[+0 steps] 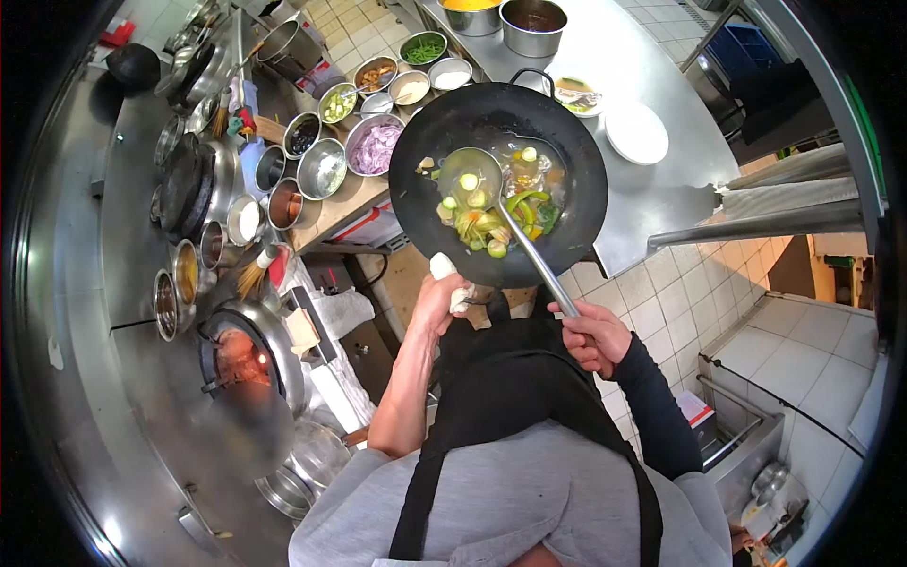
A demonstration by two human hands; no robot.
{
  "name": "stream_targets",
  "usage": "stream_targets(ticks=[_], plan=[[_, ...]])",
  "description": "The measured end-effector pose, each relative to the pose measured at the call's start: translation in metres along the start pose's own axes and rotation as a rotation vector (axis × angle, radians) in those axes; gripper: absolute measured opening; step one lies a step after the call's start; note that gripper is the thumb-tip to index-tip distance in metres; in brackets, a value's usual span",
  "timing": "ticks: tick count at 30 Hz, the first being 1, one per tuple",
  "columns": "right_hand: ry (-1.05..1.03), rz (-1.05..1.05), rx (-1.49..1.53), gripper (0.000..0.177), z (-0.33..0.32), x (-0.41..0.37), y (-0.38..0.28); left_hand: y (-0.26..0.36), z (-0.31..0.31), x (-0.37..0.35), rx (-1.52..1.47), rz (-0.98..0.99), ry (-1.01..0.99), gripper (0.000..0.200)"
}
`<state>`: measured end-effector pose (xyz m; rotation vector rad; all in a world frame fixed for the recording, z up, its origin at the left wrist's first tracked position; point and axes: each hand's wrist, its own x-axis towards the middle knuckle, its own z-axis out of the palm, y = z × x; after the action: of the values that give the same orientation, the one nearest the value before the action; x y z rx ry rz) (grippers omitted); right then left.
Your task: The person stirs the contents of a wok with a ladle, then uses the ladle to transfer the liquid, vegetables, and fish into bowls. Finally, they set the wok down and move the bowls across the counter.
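Observation:
A large black wok (578, 156) is held up in front of me, over the edge of the counter. My left hand (440, 302) is closed around its near handle through a folded white cloth (442, 267). In my right hand (597, 337) is the handle of a metal ladle (534, 253), whose bowl dips into the wok. Clear broth with sliced green vegetables (482, 225), pale round slices and some orange pieces lies in the wok and partly in the ladle. Behind the wok's right rim sits a bowl of soup (576, 94) with food in it.
Right of the wok, a stack of white plates (637, 133) stands on the steel counter (661, 203). To the left are several metal bowls of ingredients, one with sliced red onion (375, 148). A lit burner (238, 357) glows at lower left. Large pots (534, 26) stand at the back.

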<state>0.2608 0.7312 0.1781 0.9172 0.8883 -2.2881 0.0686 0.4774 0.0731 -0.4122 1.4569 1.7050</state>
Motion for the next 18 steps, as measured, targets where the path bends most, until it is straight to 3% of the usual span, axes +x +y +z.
stream_targets(ticks=[7, 18], plan=[[0.013, -0.068, 0.048, 0.036, 0.007, 0.001, -0.002, -0.008, -0.005, 0.006, -0.004, 0.000, -0.006, 0.023], [-0.207, -0.242, 0.499, 0.040, -0.017, -0.046, -0.042, -0.010, -0.004, 0.005, -0.020, -0.022, -0.045, 0.024]])
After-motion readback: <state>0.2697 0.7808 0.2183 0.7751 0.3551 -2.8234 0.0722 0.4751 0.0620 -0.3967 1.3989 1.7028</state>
